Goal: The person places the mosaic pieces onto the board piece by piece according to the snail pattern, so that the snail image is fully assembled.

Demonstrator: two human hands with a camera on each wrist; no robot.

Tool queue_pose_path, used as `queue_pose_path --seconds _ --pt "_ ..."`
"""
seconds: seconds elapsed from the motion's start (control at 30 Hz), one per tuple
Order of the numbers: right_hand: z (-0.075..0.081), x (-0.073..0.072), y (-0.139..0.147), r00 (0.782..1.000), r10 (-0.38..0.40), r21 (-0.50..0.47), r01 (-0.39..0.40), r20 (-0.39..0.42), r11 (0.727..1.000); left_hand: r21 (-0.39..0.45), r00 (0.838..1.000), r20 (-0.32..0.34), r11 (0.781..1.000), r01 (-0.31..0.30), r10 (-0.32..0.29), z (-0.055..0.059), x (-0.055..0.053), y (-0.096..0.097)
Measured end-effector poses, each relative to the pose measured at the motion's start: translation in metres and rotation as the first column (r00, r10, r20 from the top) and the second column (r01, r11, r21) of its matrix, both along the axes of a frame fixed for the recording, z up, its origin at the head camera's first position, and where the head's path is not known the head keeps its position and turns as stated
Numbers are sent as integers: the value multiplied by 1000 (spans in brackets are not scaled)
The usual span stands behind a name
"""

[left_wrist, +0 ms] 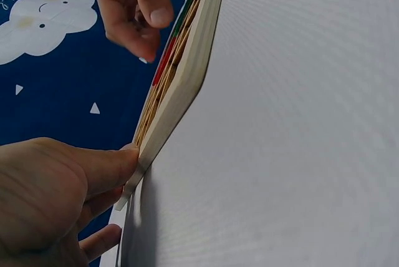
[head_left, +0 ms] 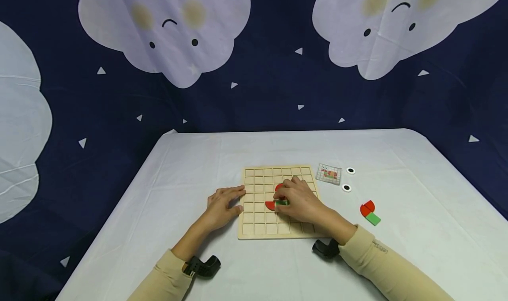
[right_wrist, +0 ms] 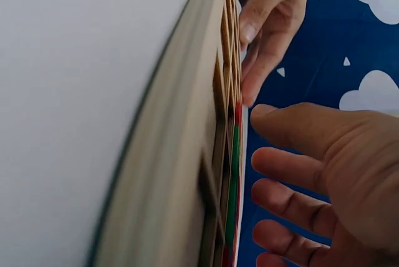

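Observation:
My left hand point(head_left: 222, 206) rests at the left edge of a wooden grid board point(head_left: 254, 230), its thumb and fingertips touching the rim. Over the middle of the board is my right hand point(head_left: 300, 200), fingers slightly bent with nothing gripped between them. Just by its fingertips, a green piece point(head_left: 282, 202) lies in the grid. A red rounded piece point(head_left: 270, 206) sits to its left, and another red piece point(head_left: 279, 187) shows above, partly covered by the hand. In the right wrist view, the green strip point(right_wrist: 234, 173) and red bits lie along the board beside the fingertips.
A small gridded picture card point(head_left: 329, 174) lies right of the board. Near it are two white discs with black centres, an upper disc point(head_left: 350, 170) and a lower disc point(head_left: 346, 188). Farther right, red pieces point(head_left: 367, 207) touch a green piece point(head_left: 373, 218).

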State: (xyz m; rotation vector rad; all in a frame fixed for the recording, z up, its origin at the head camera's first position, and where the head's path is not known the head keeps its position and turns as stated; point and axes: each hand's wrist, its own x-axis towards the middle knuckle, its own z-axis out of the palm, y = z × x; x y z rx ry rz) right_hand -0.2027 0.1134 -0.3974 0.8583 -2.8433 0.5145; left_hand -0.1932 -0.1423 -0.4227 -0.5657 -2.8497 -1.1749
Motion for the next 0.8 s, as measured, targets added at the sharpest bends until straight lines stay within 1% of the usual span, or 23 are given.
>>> queue_pose_path --seconds 0.1,0.23,0.4,0.47,0.63,0.8 --pt "1 2 11 1000 -10 -23 10 5 1000 2 1000 3 1000 -4 4 1 1 0" --pt "3 5 31 999 -46 -51 46 8 998 6 1000 7 1000 -3 3 1 1 0" --pt "6 12 62 992 -124 -96 125 17 987 1 1000 0 1000 0 0 1 1 0" --pt "7 16 74 988 -153 -104 153 9 983 -1 1000 -2 1000 1 -1 0 1 0" --pt "7 26 104 979 -201 -106 195 -40 975 4 1000 0 1000 -2 2 1 1 0" --pt "6 36 128 967 -249 -101 243 -52 965 1 1000 5 1000 -12 12 1 1 1"
